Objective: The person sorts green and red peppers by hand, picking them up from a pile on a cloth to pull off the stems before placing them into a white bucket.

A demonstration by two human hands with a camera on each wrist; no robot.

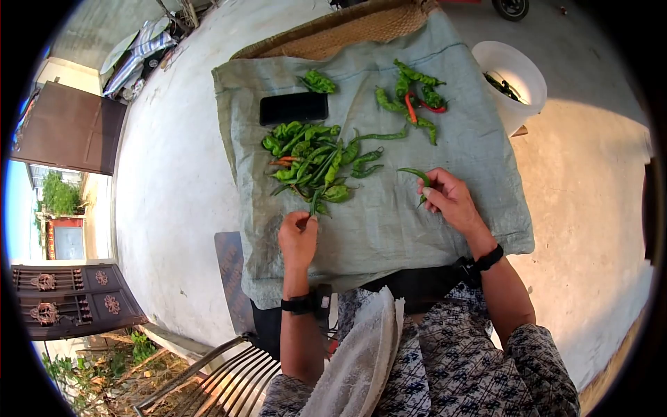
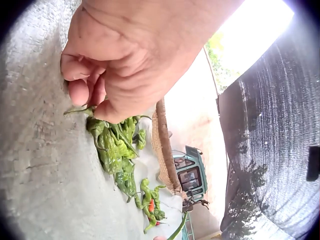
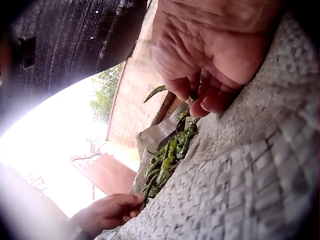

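Observation:
At the near edge of a pile of green peppers (image 1: 302, 149), my left hand (image 1: 297, 240) pinches a green pepper (image 1: 315, 201) between thumb and fingers. In the left wrist view, a thin stem shows at those fingertips. Off to the right, my right hand (image 1: 453, 203) holds a slim green chili pepper (image 1: 415, 172), its curved end sticking out past the fingers in the right wrist view. Both hands are low over a grey-green woven sack (image 1: 375, 240). Farther back lies a smaller group of green peppers (image 1: 405, 87) with a red pepper (image 1: 410, 109) among them.
A black phone (image 1: 293, 109) lies behind the pile, with a single crinkled green pepper (image 1: 318, 81) beyond it. The sack covers a woven basket tray (image 1: 333, 42). Back right stands a white bucket (image 1: 533, 76) with dark green peppers (image 1: 501, 85) inside.

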